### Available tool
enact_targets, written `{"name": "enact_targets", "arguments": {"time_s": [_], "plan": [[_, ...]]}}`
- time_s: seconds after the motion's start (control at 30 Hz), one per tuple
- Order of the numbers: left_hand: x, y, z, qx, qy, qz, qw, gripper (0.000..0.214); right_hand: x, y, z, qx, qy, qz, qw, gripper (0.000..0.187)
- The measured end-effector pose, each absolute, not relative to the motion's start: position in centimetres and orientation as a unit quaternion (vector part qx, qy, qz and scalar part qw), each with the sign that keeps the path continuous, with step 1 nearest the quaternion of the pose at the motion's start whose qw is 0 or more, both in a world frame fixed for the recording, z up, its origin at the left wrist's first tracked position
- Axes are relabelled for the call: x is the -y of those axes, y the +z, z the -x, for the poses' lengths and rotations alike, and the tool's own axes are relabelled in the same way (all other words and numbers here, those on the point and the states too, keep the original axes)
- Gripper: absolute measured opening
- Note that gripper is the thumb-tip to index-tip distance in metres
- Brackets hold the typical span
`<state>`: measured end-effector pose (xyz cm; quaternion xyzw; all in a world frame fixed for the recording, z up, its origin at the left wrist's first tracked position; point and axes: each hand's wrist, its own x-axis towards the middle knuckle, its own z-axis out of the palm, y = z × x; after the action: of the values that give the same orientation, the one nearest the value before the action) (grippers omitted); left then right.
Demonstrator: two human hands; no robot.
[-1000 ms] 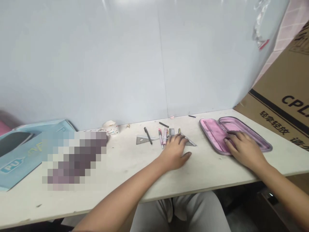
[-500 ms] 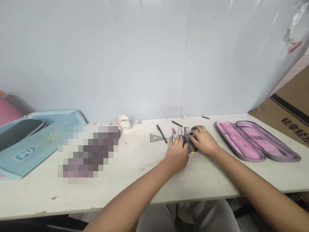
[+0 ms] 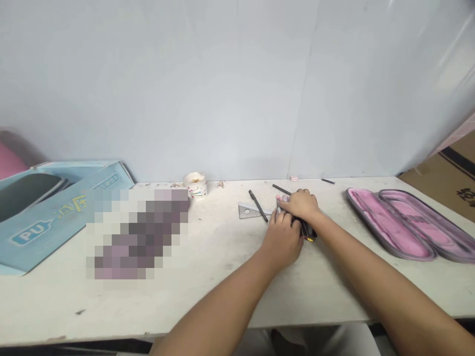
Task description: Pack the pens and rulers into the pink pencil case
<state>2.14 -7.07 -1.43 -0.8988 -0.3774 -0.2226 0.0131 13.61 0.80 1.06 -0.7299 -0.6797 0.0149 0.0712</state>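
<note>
Head view. Left hand [image 3: 282, 242] and right hand [image 3: 301, 205] meet near the back edge of the tabletop [image 3: 222, 301], fingers curled and pressed together around a bundle of pens [image 3: 306, 228]. The bundle is mostly hidden; dark barrels and a yellow tip show, count unreadable. Just left of the hands, a set square [image 3: 249, 211] lies flat, a black pen [image 3: 258, 205] across its right end. A dark pencil [image 3: 281, 189] lies just behind the right hand. An open pink-lined pencil case [image 3: 389, 225] lies flat near the right edge, well apart from both hands. A paper cup [image 3: 195, 186] stands at the back edge. A blue printed packet [image 3: 48, 225] lies at the left edge, beside a pixelated object [image 3: 137, 232].
</note>
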Motion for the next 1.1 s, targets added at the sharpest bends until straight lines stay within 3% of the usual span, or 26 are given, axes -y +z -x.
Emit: {"name": "enact_targets", "arguments": {"time_s": [0.23,0.4,0.53,0.63,0.83,0.93,1.1], "plan": [[7.2,-1.3,-2.5,0.346,-0.263,0.899,-0.048,0.011,-0.2,1.6,-13.5,0.680,0.028,0.726,0.095,0.057],[7.1,-0.7,-2.4,0.385,-0.378,0.830,-0.140,0.017,0.9,2.2,-14.8,0.650,0.093,0.720,0.224,0.050],[6.8,-0.5,-2.5,0.429,-0.461,0.713,-0.308,0.028,2.6,2.8,-15.2,0.644,0.152,0.659,0.358,0.039],[6.7,-0.3,-2.8,0.388,-0.460,0.642,-0.475,0.035,3.9,2.7,-15.0,0.637,0.180,0.629,0.407,0.033],[8.1,1.3,-3.3,0.290,-0.400,0.428,-0.757,0.031,5.5,1.8,-15.1,0.541,0.396,0.564,0.482,0.043],[8.7,2.3,-3.1,0.254,-0.355,0.358,-0.825,0.032,5.6,1.5,-15.1,0.510,0.492,0.509,0.488,0.046],[8.8,2.4,-2.8,0.226,-0.341,0.339,-0.847,0.036,5.0,1.5,-15.1,0.518,0.516,0.463,0.501,0.028]]}}
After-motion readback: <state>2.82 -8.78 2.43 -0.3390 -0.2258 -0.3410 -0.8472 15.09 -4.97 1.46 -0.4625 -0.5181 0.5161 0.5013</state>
